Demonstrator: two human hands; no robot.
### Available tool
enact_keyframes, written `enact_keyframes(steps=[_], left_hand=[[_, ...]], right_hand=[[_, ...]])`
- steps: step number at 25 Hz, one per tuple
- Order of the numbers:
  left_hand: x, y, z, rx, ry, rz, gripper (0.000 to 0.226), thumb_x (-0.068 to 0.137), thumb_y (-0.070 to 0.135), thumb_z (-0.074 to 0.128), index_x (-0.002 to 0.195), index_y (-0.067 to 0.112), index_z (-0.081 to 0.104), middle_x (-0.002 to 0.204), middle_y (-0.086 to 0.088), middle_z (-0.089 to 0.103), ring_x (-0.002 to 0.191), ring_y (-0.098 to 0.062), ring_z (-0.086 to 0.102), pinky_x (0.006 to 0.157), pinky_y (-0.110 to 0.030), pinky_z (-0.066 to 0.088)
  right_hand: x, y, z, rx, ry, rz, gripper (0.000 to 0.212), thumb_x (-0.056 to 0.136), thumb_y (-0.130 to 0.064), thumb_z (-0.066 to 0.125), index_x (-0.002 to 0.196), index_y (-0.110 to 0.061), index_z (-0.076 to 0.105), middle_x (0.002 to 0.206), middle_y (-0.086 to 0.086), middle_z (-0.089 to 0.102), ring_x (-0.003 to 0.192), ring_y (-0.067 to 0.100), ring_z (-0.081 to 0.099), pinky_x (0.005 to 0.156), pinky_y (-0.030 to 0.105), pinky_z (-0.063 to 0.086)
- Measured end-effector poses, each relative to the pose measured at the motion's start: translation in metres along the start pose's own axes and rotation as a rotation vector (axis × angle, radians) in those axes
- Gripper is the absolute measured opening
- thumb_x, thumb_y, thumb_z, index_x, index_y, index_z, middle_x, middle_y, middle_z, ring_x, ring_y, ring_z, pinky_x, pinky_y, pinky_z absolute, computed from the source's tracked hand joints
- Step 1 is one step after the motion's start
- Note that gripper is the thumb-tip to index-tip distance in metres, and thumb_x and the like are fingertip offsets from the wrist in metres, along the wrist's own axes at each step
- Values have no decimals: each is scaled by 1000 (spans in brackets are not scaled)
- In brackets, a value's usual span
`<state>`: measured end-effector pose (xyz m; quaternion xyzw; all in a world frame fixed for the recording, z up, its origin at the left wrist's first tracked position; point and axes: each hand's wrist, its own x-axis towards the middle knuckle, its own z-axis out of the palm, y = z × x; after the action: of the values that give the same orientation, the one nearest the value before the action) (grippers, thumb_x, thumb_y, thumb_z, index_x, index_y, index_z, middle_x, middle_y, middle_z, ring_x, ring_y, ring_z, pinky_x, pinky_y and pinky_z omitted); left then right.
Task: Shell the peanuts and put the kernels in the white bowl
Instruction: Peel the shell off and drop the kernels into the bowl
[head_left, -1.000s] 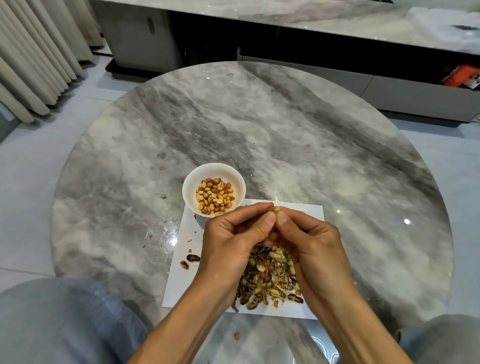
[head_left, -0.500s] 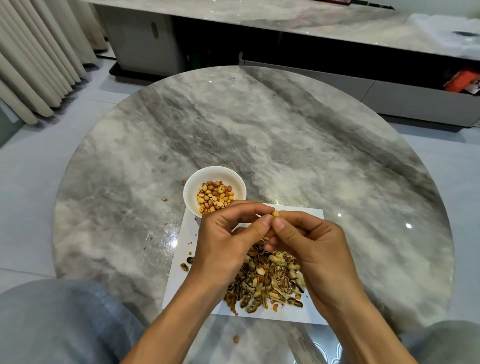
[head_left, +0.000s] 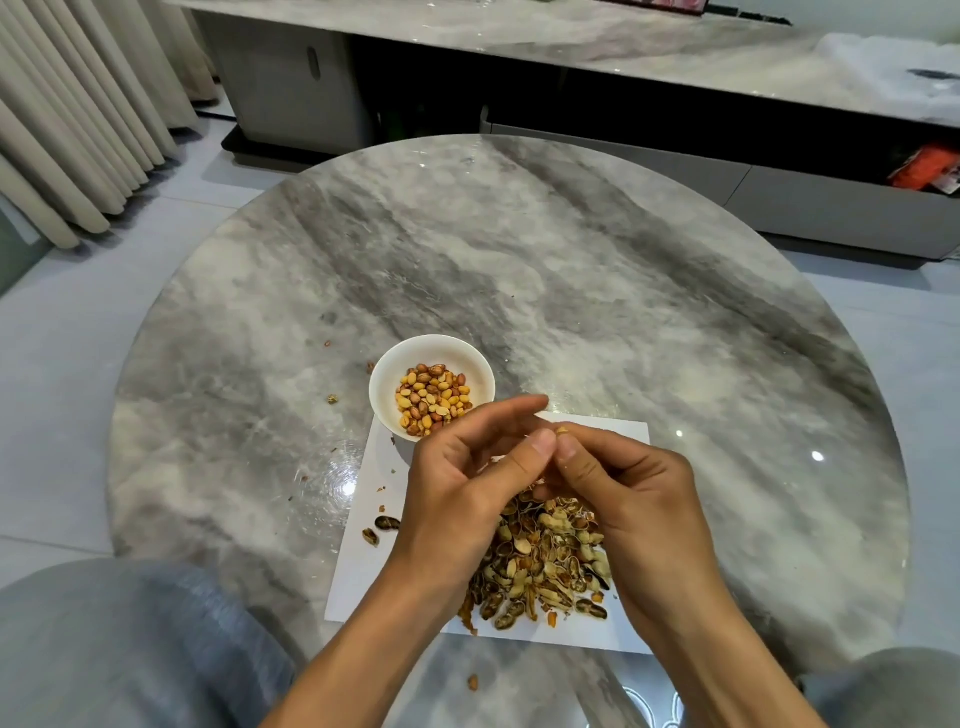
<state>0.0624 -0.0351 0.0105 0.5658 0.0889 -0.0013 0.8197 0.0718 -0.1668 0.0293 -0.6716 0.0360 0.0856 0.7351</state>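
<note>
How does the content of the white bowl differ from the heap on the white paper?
The kernels in the white bowl are small, rounded, yellow and reddish; the heap of shells on the white paper is larger, with broken, curved, tan and dark pieces. The kernels sit contained; the shells spread loosely. Both lie on the marble table.

Bare forearms, grey trousers (head_left: 130, 644)
</note>
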Motion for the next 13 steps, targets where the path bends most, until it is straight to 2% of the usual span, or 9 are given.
enact_keyframes(steps=[2, 7, 10, 13], left_hand=[[-1, -1, 3, 2, 9, -47, 25, 76, 20, 80, 100, 15, 78, 99, -8, 76, 97, -19, 73, 77, -21, 55], [-4, -7, 9, -109, 44, -57, 22, 76, 15, 80, 97, 8, 78, 95, -12, 77, 94, -20, 74, 78, -20, 55], [-4, -7, 11, -97, 68, -50, 27, 75, 20, 71, 98, 9, 77, 96, -9, 77, 95, -17, 73, 79, -19, 54], [-2, -6, 8, -21, 18, -62, 27, 83, 21, 67, 108, 19, 75, 106, 0, 76, 104, -12, 70, 86, -21, 54]], right_hand=[[-1, 1, 1, -24, -9, -6, 17, 83, -16, 70, 95, -11, 81, 88, 10, 78, 85, 27, 75, 76, 33, 60], [-4, 6, 7, -117, 60, -73, 18, 86, -9, 71, 91, -22, 82, 83, 3, 78, 85, 25, 75, 80, 44, 59], [-3, 10, 12, -124, 67, -75, 20, 88, -9, 70, 92, -25, 82, 85, 1, 79, 87, 20, 75, 81, 42, 59], [1, 11, 9, -71, 44, 21, 16, 90, -19, 67, 95, -23, 82, 87, 4, 78, 81, 21, 72, 75, 38, 58]])
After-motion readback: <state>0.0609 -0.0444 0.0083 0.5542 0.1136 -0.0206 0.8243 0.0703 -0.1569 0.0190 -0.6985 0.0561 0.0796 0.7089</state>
